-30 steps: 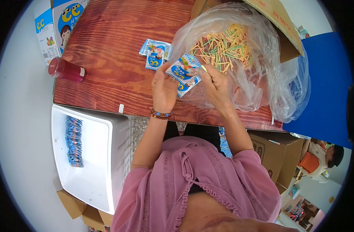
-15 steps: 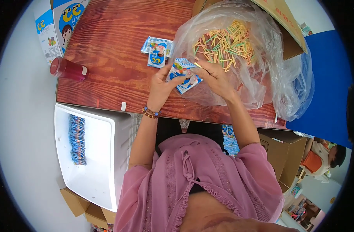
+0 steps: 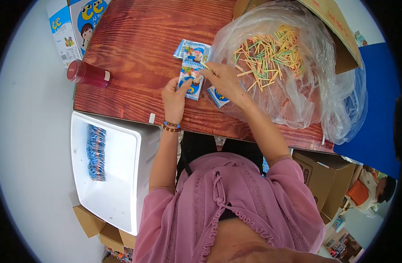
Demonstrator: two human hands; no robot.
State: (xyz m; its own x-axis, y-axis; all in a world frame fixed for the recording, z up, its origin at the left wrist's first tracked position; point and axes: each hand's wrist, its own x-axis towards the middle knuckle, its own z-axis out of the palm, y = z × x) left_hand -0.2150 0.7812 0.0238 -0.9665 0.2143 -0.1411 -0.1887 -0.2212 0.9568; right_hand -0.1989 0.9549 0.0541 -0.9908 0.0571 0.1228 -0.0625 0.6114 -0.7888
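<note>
My left hand (image 3: pixel 173 100) grips a small blue-and-white candy packet (image 3: pixel 192 90) by its left side, thumb on top. Pinched in my right hand (image 3: pixel 227 83) is a thin pale-yellow stick (image 3: pixel 204 65), its tip over that packet's upper part. My right fingers come close to the packet; whether they touch it I cannot tell. Just beyond lie more such packets (image 3: pixel 195 51), overlapping one another. A separate packet (image 3: pixel 216 97) lies partly covered by my right hand and wrist. To the right, a clear plastic bag (image 3: pixel 313 94) spreads around a heap of yellow, green and orange sticks (image 3: pixel 271 57).
A pink-red jar (image 3: pixel 89 73) lies on the wooden table (image 3: pixel 135 52) at left, near printed boxes (image 3: pixel 84 22). Below stands a white bin (image 3: pixel 117 193) with a row of packets (image 3: pixel 96 153). Cardboard boxes (image 3: pixel 319 175) flank me; another person (image 3: pixel 367 193) is at far right.
The packet I held now lies by my right wrist. My left hand has taken hold of another from the pile, and my right hand, still with a stick, has moved over it.
</note>
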